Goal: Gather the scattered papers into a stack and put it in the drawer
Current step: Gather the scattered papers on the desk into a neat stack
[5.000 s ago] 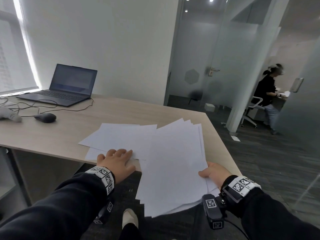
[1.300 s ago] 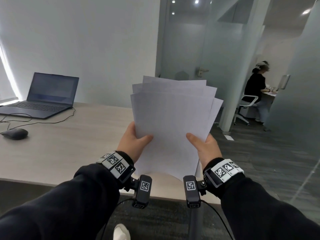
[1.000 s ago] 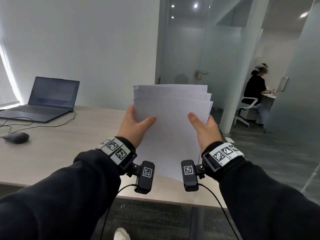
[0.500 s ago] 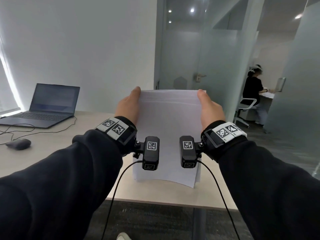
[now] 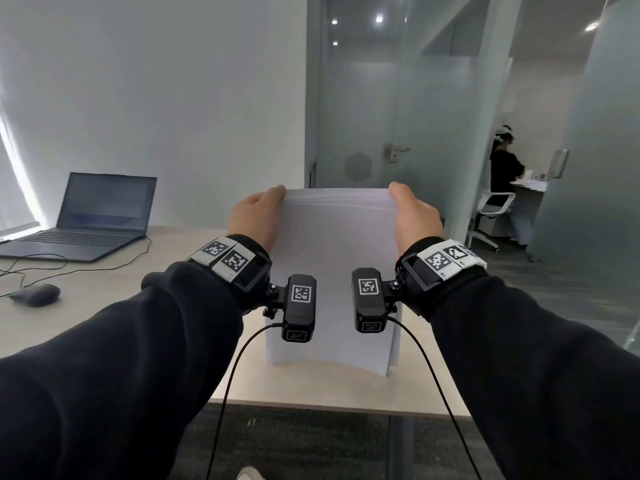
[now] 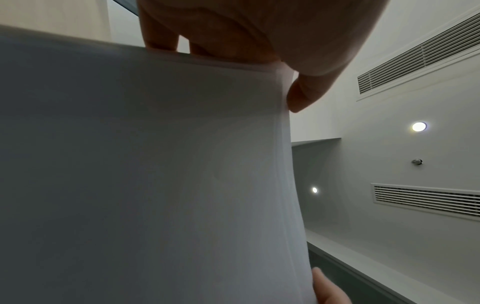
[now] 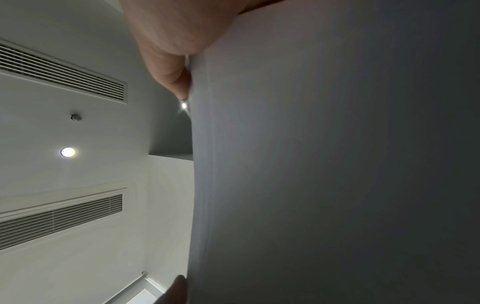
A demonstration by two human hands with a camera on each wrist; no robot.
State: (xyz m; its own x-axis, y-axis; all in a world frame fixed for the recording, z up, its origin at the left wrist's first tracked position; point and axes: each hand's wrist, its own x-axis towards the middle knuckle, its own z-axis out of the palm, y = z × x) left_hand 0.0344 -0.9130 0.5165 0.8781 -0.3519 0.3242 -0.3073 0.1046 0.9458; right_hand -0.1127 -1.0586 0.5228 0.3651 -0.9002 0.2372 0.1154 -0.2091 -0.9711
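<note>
The stack of white papers (image 5: 334,244) stands upright near the front right corner of the desk (image 5: 121,289), with its bottom edge on the wood. My left hand (image 5: 254,216) grips the stack's upper left corner and my right hand (image 5: 415,216) grips the upper right corner. In both grips the thumb is in front and the fingers lie behind. The sheets look squared, with thin edge lines showing at the top. The left wrist view shows the papers (image 6: 142,164) under my left hand (image 6: 233,30). The right wrist view shows the papers (image 7: 337,164) beside my right hand (image 7: 176,41). No drawer is in view.
An open laptop (image 5: 93,216) sits at the desk's far left, and a dark mouse (image 5: 34,294) with cables lies in front of it. Behind the desk are a frosted glass door (image 5: 363,133) and partitions. Another person (image 5: 505,178) sits at a far desk on the right.
The papers went from spread flat on the desk to a fanned bundle held up. My hands then slid to the top corners and the sheets squared up on the desk.
</note>
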